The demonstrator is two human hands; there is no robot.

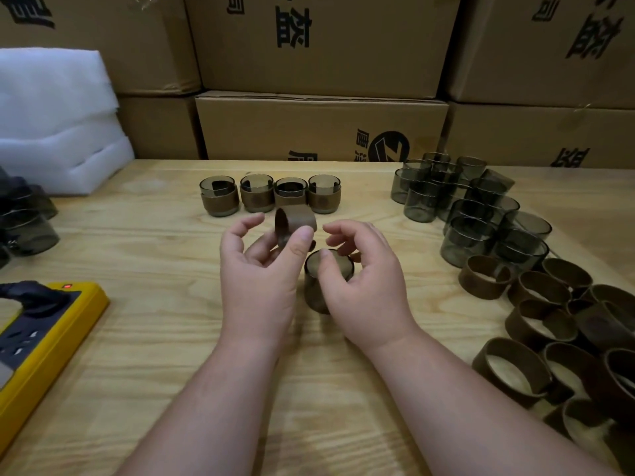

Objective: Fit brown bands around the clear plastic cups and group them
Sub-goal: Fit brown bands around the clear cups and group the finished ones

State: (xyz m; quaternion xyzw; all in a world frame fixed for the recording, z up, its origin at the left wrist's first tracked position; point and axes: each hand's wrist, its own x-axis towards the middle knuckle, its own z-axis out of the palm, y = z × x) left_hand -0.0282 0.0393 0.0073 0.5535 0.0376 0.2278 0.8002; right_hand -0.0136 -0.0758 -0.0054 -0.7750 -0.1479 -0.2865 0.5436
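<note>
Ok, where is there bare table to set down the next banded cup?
Bare wood lies right of the row of four banded cups, before the cluster of unbanded smoky clear cups, and left of the row toward the white foam. The right edge is crowded with loose brown bands.

A packing storeroom: stacked cardboard cartons (319, 46) behind a wooden worktable (137, 235).

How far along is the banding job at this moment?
Done: four banded cups stand in a row at the back. In hand: the left hand holds a brown band; the right hand grips a cup. Left: many bare cups and loose bands at right.
</note>
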